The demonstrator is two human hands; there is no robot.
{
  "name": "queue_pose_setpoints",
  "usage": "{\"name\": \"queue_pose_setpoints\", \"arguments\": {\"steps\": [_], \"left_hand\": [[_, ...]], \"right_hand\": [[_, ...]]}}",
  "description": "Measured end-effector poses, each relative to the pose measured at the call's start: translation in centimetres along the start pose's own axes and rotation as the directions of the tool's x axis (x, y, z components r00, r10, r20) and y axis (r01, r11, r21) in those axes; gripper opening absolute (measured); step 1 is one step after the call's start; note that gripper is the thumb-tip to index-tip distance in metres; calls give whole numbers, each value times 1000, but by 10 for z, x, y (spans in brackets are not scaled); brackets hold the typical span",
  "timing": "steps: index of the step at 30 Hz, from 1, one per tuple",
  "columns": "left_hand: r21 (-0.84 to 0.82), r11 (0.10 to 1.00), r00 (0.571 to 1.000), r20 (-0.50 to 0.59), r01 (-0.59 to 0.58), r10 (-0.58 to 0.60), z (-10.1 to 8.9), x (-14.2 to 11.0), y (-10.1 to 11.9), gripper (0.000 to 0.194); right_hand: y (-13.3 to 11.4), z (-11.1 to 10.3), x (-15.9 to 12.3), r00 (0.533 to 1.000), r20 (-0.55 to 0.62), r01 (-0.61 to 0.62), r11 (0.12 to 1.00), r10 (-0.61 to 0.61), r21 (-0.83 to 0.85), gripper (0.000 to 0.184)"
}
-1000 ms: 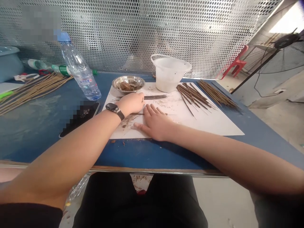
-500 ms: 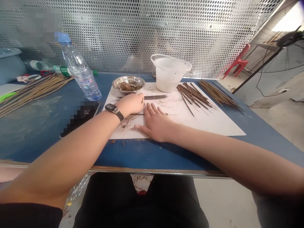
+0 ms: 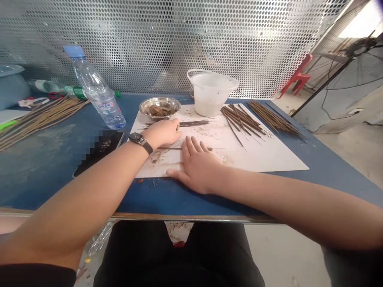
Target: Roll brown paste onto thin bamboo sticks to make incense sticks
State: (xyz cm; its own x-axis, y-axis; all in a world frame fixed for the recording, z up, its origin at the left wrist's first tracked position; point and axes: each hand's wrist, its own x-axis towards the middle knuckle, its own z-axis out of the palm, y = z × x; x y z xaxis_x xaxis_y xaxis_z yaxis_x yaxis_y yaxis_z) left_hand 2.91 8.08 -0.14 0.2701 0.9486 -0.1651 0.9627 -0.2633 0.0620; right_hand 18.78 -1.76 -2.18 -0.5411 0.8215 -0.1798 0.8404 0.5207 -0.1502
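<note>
My left hand rests curled on a white paper sheet, its fingers hidden, just below a thin row of dark coated sticks. My right hand lies flat on the paper with fingers spread, and a single dark stick runs beneath the fingertips. Brown smears and crumbs mark the paper near my left wrist. A steel bowl of brown lumps stands at the paper's far edge. Two loose piles of dark sticks lie at the paper's right side.
A white plastic pail and a water bottle stand on the blue table. A phone and pale sticks lie to the left. A perforated metal screen rises behind the table.
My right hand has slid toward me, and the single dark stick has moved toward me with it. My left hand has barely moved.
</note>
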Motion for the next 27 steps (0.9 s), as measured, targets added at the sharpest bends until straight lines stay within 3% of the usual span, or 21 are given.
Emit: {"name": "queue_pose_setpoints", "arguments": {"steps": [8, 15, 21, 27], "left_hand": [[19, 1000, 1000, -19, 16, -16, 1, 1, 0, 38], [12, 1000, 1000, 10, 3, -3, -1, -2, 1, 38], [15, 1000, 1000, -4, 19, -19, 1, 2, -2, 39], [15, 1000, 1000, -6, 23, -23, 2, 3, -2, 43]], "right_hand": [[14, 1, 16, 997, -74, 5, 999, -2, 39, 126], [1, 6, -7, 1000, -11, 2, 1000, -2, 13, 128], [19, -3, 17, 998, -59, -6, 997, 11, 75, 123], [-12, -8, -24, 995, 97, -39, 997, 33, 67, 126]]}}
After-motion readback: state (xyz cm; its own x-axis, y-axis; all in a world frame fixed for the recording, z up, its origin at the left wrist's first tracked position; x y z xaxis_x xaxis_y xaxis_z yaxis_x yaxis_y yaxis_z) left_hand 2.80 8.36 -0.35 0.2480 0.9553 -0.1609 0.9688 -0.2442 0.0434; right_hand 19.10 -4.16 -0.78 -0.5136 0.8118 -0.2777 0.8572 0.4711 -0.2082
